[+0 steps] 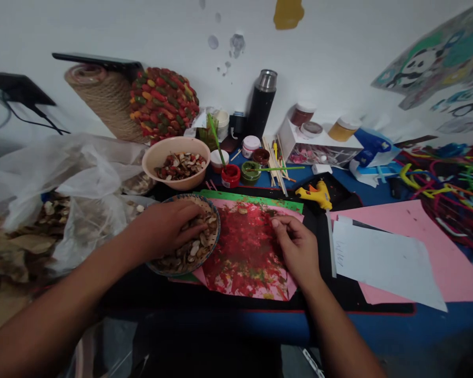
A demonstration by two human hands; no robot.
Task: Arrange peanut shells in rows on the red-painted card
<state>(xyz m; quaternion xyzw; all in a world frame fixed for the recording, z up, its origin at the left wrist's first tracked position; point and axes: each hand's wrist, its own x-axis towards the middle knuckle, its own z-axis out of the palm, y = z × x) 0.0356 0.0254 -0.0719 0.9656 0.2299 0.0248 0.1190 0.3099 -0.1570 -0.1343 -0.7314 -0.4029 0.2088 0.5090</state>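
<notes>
My left hand [171, 226] reaches into a shallow round basket [216, 239] with a blue-green rim, its fingers apart and touching loose nut shells [195, 249]. A pink sheet [248, 247] smeared with red, green and yellow paint lies in front of me, partly under the basket. One pale shell [242, 211] rests near the top of that sheet. Over the sheet's right edge is my right hand [297, 244], thumb and forefinger pinched together. Whatever sits between those fingertips, if anything, is too small to make out.
Behind the basket stands a bowl [177, 184] of painted shells. Open red [230, 176] and green [251, 173] paint jars are beside it. A yellow glue gun [317, 195] lies to the right, near white paper [386, 262]. Plastic bags [90, 210] crowd the left.
</notes>
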